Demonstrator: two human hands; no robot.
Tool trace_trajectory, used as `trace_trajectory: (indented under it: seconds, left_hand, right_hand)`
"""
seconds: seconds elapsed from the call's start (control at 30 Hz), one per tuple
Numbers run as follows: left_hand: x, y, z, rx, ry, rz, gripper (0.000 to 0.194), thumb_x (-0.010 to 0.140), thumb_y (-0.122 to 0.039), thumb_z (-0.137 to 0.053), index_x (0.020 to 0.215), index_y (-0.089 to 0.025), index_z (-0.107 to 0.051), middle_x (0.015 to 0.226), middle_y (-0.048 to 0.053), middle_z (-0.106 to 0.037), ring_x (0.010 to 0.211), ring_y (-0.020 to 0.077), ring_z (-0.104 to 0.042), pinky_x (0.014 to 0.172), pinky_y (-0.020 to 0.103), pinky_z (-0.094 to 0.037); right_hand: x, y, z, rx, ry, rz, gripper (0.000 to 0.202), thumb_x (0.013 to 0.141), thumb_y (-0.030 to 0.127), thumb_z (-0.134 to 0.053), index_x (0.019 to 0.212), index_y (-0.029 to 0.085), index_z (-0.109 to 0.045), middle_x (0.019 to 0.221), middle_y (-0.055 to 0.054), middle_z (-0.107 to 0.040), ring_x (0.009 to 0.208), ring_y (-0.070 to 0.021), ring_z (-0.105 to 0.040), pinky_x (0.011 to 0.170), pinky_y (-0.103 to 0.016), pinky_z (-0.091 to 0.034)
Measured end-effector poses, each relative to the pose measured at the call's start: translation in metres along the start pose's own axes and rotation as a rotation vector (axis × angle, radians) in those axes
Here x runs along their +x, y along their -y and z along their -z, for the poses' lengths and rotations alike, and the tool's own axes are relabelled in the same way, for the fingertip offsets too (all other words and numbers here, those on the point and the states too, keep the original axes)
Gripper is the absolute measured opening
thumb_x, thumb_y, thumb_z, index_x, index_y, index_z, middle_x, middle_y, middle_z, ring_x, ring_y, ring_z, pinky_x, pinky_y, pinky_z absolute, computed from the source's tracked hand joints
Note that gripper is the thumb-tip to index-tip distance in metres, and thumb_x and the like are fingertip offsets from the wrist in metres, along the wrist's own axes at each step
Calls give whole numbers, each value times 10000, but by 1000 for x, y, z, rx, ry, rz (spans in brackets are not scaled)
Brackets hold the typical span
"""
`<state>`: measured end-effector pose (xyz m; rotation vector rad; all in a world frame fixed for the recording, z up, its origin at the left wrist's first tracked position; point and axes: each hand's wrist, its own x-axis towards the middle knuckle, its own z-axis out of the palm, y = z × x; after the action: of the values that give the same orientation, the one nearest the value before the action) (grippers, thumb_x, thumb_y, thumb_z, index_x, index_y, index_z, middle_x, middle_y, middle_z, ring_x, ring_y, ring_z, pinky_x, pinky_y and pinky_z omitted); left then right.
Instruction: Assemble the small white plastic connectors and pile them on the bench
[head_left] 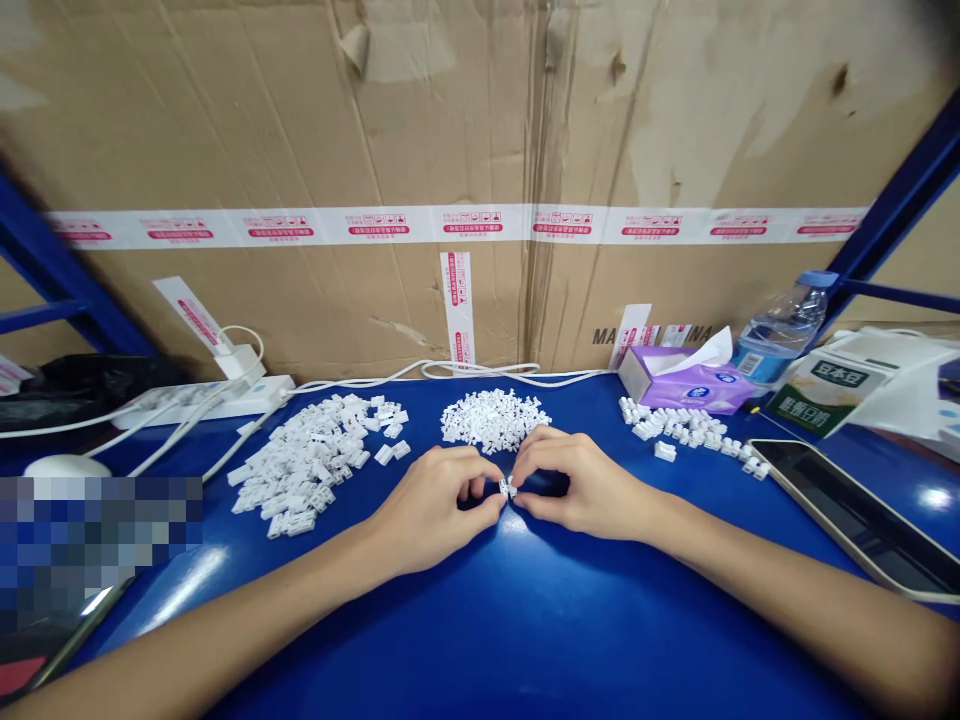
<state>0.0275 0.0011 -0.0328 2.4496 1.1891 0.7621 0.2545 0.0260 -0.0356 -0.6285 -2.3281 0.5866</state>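
Above the middle of the blue table, my left hand (442, 505) pinches a small white plastic connector (505, 487) between thumb and forefinger. My right hand (574, 482) faces it, its thumb and forefinger closed on a small white plastic piece (512, 490). The two parts touch or nearly touch; the fingertips partly hide them. Left of my hands is a pile of white connectors (304, 460). Just behind my fingers lies a heap of smaller white pieces (495, 418). Toward the right, a cluster of white connectors (690, 428) rests by a tissue pack.
A purple tissue pack (686, 385), a water bottle (780, 325), a green-and-white carton (840, 385) and a phone (855, 515) stand or lie at the right. White cables run along the back from a power strip (270, 397). A large cardboard box (337, 130) rises behind the blue table (510, 640).
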Motion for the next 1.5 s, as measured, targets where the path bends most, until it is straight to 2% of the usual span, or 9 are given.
trace_trajectory:
  seconds: [0.37, 0.53, 0.83, 1.07, 1.5]
  left_hand:
    - [-2, -3, -3, 208, -10, 16, 166, 899, -274, -638, 1003, -204, -747, 776, -8, -665, 722, 184, -640, 742, 367, -397]
    - [-2, -4, -2, 232, -7, 4, 202, 922, -244, -573, 1031, -196, -736, 813, 6, -679, 741, 190, -648, 758, 382, -409]
    - [-1, -4, -2, 254, -11, 0, 187, 923, -235, -567, 1024, -198, -720, 838, 8, -688, 758, 197, -657, 761, 385, -403]
    - [-3, -6, -2, 247, -6, 9, 193, 925, -232, -567, 1034, -202, -724, 839, 7, -689, 740, 190, -646, 754, 379, -396]
    - [-2, -3, -3, 267, -26, 37, 209, 924, -241, -556, 1002, -196, -744, 803, 11, -692, 690, 183, -629, 738, 373, -412]
  right_hand:
    - [2, 1, 4, -94, -11, -81, 162, 822, 110, -686, 960, 191, -657, 956, -34, -718, 920, -190, -642, 861, -350, -499]
    - [1, -3, 5, -120, 18, -71, 207, 848, 120, -658, 1038, 200, -639, 1010, -42, -715, 975, -205, -638, 910, -385, -485]
    - [0, -4, 3, -191, 22, -61, 252, 870, 167, -651, 1120, 189, -670, 1054, -84, -710, 1044, -250, -627, 963, -442, -484]
    - [0, -3, 5, -250, 49, -172, 208, 873, 264, -680, 1051, 160, -708, 909, -79, -663, 873, -229, -613, 808, -378, -511]
    - [1, -3, 6, -231, 65, -149, 109, 875, 236, -677, 963, 171, -687, 900, -65, -655, 844, -209, -601, 796, -357, -490]
